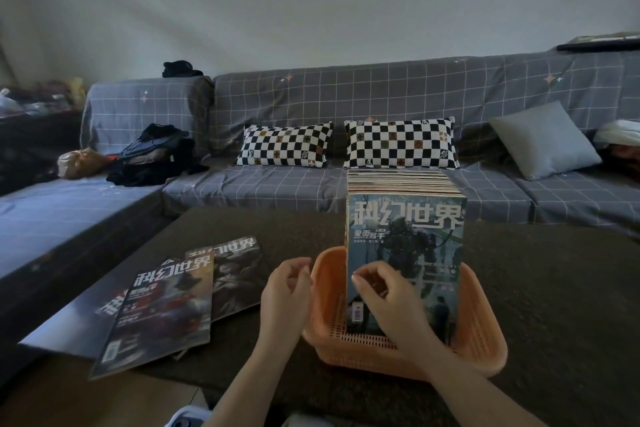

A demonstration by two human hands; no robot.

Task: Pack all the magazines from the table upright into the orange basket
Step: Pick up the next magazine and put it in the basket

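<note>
The orange basket [478,350] stands on the dark table [554,288] right in front of me. A thick row of magazines stands upright in it, with the front magazine [415,239], a teal cover with large white characters, facing me. My right hand [388,302] lies against the lower left of that cover, its curled fingers reaching the magazine's left edge. Beside the basket's left rim, my left hand [284,291] hovers with loosely curled fingers and holds nothing. A loose pile of magazines [162,315] lies flat on the table to the left, overlapping.
A grey checked sofa [346,94] wraps around the far and left sides of the table, with two chequered cushions [398,144], a grey cushion [543,142] and dark clothes [156,156] on it. A pale sheet [62,336] lies under the flat magazines.
</note>
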